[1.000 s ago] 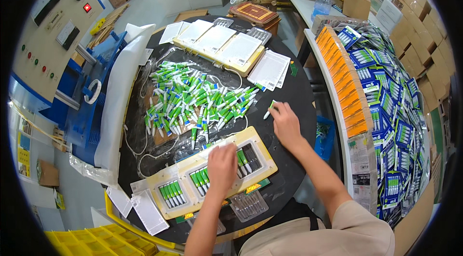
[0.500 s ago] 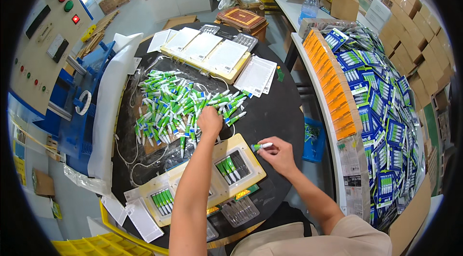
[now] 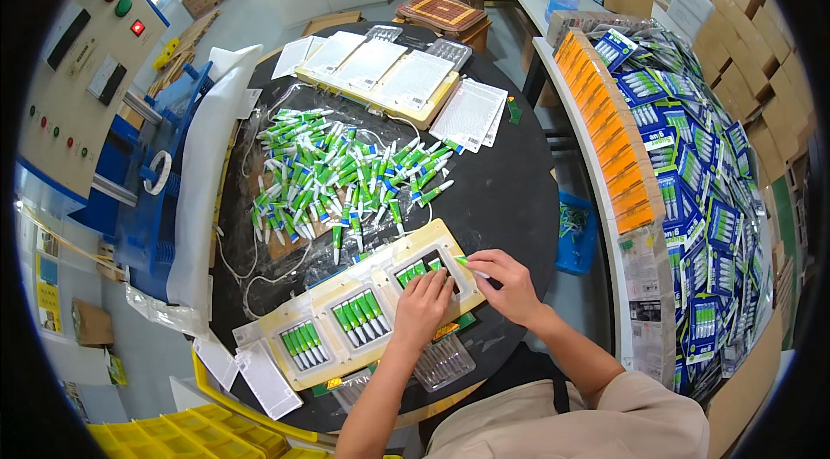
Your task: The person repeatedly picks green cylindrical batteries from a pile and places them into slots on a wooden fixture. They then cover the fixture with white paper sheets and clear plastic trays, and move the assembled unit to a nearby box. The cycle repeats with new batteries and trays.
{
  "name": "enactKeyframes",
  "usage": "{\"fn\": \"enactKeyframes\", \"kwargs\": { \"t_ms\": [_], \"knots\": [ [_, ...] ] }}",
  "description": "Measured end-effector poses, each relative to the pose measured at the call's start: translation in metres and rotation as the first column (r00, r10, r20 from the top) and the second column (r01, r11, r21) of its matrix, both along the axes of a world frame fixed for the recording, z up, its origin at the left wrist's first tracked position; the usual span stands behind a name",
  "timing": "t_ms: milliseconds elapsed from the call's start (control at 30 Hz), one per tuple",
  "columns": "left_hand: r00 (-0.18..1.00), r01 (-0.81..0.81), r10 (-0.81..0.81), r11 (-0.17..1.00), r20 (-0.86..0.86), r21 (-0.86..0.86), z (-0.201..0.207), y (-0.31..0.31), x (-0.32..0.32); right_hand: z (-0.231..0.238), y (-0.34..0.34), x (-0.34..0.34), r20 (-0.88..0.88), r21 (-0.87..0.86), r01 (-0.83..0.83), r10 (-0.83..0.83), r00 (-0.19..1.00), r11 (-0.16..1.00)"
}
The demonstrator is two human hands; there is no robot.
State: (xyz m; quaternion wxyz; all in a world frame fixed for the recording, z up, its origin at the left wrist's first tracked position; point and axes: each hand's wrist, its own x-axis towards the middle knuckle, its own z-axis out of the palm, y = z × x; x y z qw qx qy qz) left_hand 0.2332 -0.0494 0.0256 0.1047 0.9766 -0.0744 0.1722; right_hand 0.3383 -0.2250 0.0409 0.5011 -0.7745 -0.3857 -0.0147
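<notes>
- One tube [image 3: 464,261] sits pinched in the right hand [image 3: 506,279]
- Left hand [image 3: 422,300] covers the tray's [image 3: 372,273] right end — its grip, I can't tell
- Loose tubes [image 3: 337,169] heap beyond

Our L hand [image 3: 422,305] has come back from the tube pile [image 3: 337,169] to the R compt. [image 3: 447,258] of the yellow tray [image 3: 327,331]. Our R hand [image 3: 508,284] has moved in to that compt.'s edge w/ its green-&-white tube [image 3: 464,261]. Mid compt. [image 3: 372,341], blocked by our L forearm [image 3: 379,390] a moment ago, now shows.
</notes>
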Motion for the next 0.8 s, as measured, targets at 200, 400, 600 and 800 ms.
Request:
{"fn": "enactKeyframes", "kwargs": {
  "t_ms": [200,400,600,800],
  "knots": [
    [0.986,-0.150,0.155,0.986,-0.062,0.078,-0.013,-0.007,-0.015,-0.002,0.011,0.002,0.307,-0.134,-0.148,0.183,0.934,0.980],
    [0.978,-0.203,0.202,0.979,-0.049,-0.013,-0.022,-0.009,-0.024,-0.017,0.022,0.006,0.550,-0.351,-0.172,0.352,0.757,0.920],
    [0.976,-0.218,0.215,0.973,-0.048,-0.081,-0.026,-0.007,-0.030,-0.031,0.028,0.003,0.508,-0.403,-0.170,0.375,0.775,0.899],
    [0.970,-0.239,0.230,0.959,-0.078,-0.152,-0.016,-0.007,-0.036,-0.023,0.018,0.006,0.400,-0.328,-0.144,0.275,0.874,0.934]
  ]
}}
